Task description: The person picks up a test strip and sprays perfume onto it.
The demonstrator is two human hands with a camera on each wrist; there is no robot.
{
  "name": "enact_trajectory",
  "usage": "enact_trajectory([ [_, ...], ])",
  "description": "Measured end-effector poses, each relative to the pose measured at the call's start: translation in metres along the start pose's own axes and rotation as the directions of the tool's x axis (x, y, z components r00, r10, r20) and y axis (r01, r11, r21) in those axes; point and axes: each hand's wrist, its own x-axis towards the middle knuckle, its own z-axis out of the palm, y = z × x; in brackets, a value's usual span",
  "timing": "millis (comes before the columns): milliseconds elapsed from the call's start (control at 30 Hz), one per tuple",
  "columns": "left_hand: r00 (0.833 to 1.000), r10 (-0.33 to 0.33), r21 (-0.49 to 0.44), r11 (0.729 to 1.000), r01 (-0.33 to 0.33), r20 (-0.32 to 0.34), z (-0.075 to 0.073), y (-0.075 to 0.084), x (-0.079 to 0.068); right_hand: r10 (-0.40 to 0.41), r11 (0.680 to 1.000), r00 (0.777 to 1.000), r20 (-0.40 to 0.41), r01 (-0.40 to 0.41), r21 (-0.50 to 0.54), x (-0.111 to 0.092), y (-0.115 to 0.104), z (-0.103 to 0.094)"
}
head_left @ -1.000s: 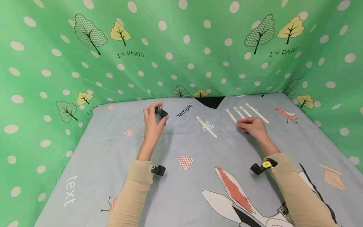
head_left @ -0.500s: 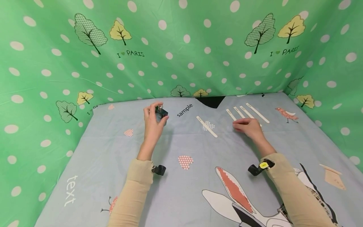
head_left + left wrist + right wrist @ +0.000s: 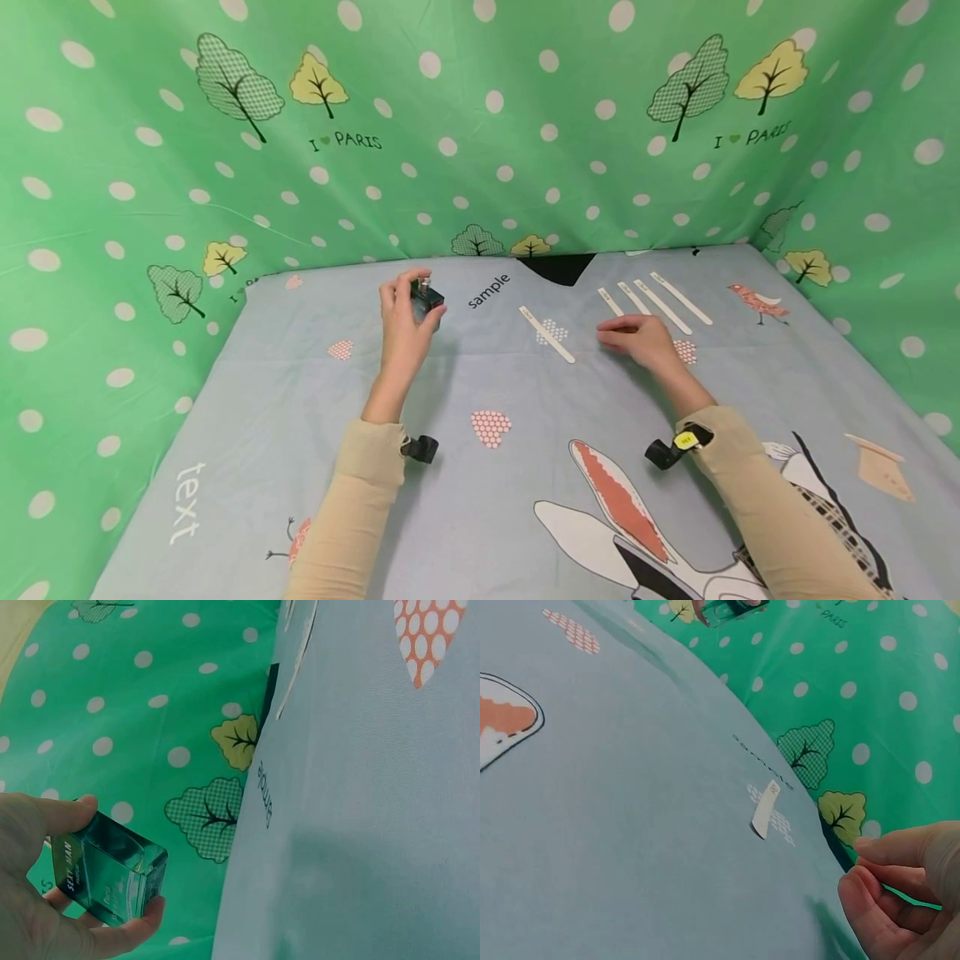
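Note:
My left hand (image 3: 401, 329) grips a small dark teal glass perfume bottle (image 3: 429, 302) above the far left of the table. In the left wrist view the bottle (image 3: 112, 866) is tilted, its label reading "SEXY MAN", with fingers at both ends. My right hand (image 3: 643, 340) hovers with loosely curled fingers and nothing visible between them. To its left a lone white paper test strip (image 3: 547, 335) lies slantwise. Several similar strips (image 3: 662, 307) lie side by side behind the right hand, which covers the lower ends of some. In the right wrist view the lone strip (image 3: 765, 810) lies beyond the fingertips (image 3: 868, 846).
A grey-blue printed cloth (image 3: 450, 500) covers the table. Green dotted curtains (image 3: 480, 125) hang along the back and both sides. Black cameras (image 3: 422, 449) are strapped to both wrists, below beige sleeves.
My right hand has moved left from over the row of strips, uncovering more of those on the right. The left hand and the perfume bottle have stayed still.

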Motion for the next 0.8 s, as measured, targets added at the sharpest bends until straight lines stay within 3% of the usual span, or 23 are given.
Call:
enact_trajectory([
  [267,1.000,-0.004,-0.001,1.000,0.004,0.000,0.000,0.002,0.000,-0.002,0.993,1.000,0.009,0.003,-0.116,0.000,0.000,0.014],
  [800,1.000,0.000,-0.003,1.000,0.000,0.012,0.000,0.003,0.000,0.001,0.989,0.998,0.056,0.008,-0.145,-0.001,0.004,0.028],
])
